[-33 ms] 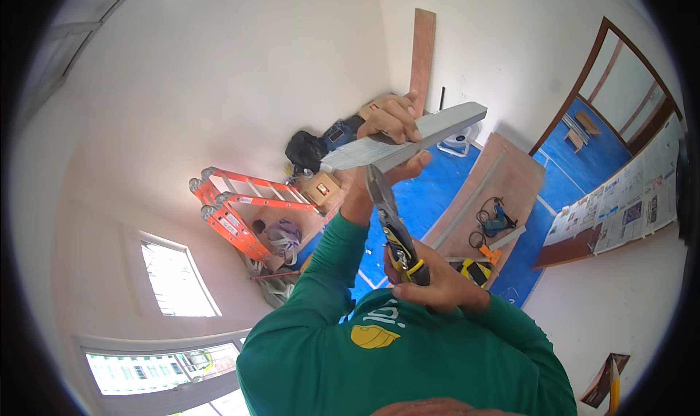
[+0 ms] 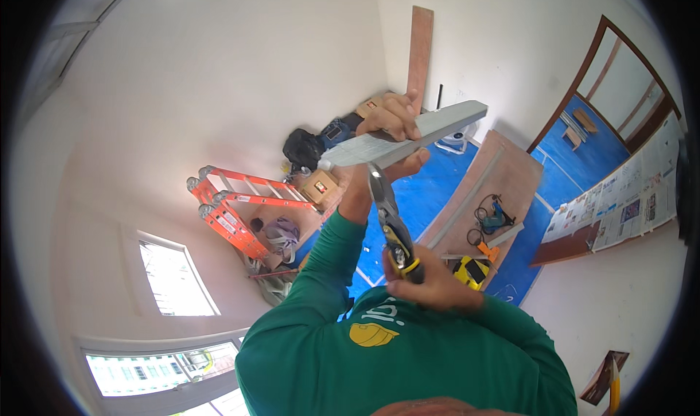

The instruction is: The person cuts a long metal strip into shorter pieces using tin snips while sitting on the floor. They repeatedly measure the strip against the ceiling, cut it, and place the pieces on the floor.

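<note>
My left hand [image 2: 394,118] is wrapped round a grey metal channel [image 2: 445,124], held up and slanting toward the upper right. The thumb lies along its lower side. In my right hand [image 2: 436,279] is a pair of tin snips [image 2: 390,215] with black and yellow handles, pointing upward. Their blade tip is at the channel's lower edge, close to its left end. Whether the blades grip the metal there I cannot tell. My fingers hide part of the handles.
An orange ladder [image 2: 237,215] stands left, near a cardboard box [image 2: 319,188] and a black bag [image 2: 302,150]. On the right, a wooden board [image 2: 467,197] carries a teal power tool [image 2: 497,218] and a yellow tool [image 2: 470,271]. Blue sheeting [image 2: 437,175] covers the floor; a plank [image 2: 420,59] leans on the wall.
My right hand and the snips' handles have shifted slightly left, and the snips look turned a little. The left hand and the channel have hardly moved.
</note>
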